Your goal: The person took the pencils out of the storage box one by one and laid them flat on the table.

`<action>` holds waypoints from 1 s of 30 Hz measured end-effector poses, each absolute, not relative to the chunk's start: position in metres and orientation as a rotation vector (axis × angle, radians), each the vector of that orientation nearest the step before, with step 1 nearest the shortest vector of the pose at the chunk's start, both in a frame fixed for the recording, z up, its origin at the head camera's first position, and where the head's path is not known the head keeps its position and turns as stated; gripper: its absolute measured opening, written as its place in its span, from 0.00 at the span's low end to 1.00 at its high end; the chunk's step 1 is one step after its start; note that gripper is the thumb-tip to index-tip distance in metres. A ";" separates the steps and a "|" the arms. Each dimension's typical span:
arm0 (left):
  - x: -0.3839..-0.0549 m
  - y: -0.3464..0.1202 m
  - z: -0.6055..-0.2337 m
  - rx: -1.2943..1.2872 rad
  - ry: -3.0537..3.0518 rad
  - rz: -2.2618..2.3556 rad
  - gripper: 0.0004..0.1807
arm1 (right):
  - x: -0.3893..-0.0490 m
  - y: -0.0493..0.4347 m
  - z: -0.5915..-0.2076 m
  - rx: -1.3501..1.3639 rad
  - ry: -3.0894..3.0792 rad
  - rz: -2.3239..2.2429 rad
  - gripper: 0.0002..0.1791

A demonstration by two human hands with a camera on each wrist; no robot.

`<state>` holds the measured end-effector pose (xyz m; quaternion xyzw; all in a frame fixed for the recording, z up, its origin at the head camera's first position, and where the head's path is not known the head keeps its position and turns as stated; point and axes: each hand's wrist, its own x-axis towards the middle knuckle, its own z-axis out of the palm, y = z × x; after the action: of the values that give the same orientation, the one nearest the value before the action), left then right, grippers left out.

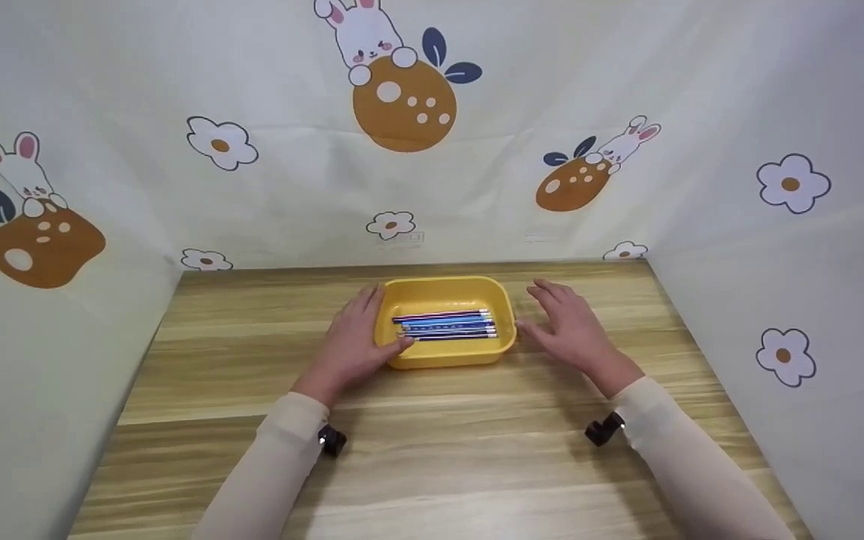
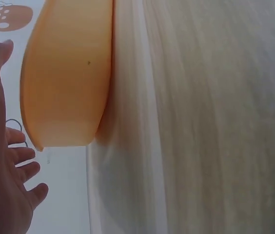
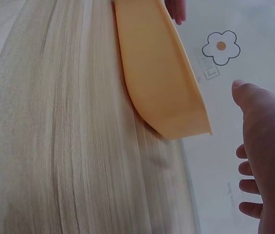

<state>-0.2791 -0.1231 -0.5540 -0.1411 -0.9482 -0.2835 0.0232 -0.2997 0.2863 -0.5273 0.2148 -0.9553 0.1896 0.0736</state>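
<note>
Head view: left hand point(image 1: 352, 337) and right hand point(image 1: 571, 328) spread beside yellow plastic tub point(image 1: 453, 359); lopsided nudge could scatter the pencils point(image 1: 447, 327).

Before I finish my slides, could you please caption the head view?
Left hand and right hand flank a yellow tray of pencils.

Gleams on the flat, light-brown wood-grain tabletop point(image 1: 447, 480); casts soft shadows beside cream, tubular fabric sleeves point(image 1: 702, 457); looks hazy in wrist views.

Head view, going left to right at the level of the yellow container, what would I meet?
Left hand → yellow container with pencils inside → right hand → white flower print.
</note>
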 end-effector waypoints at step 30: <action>-0.286 -0.120 -0.564 -0.565 -2.996 -0.808 0.77 | -0.292 0.259 -0.514 0.755 -2.826 0.673 0.35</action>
<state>-0.2864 -0.1196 -0.5637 -0.1790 -0.9499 -0.2562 -0.0063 -0.2921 0.2590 -0.5142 0.2508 -0.9392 0.2235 0.0702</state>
